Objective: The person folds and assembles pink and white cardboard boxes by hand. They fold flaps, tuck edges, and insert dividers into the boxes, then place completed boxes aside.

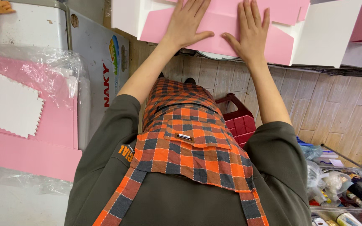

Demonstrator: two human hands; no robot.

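Both hands flat & open, left hand point(188, 23) and right hand point(251, 30) pressing the pink card point(214, 31); uneven pressure could prob. skew its fold, tho edges partly cropped.

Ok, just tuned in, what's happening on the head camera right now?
A person in a checked orange apron presses both hands flat on a pink cardboard sheet that lies on a white surface. The left hand and right hand lie side by side, fingers spread, holding nothing. A plastic-wrapped stack of pink sheets sits to the left, and a red crate stands on the floor below.
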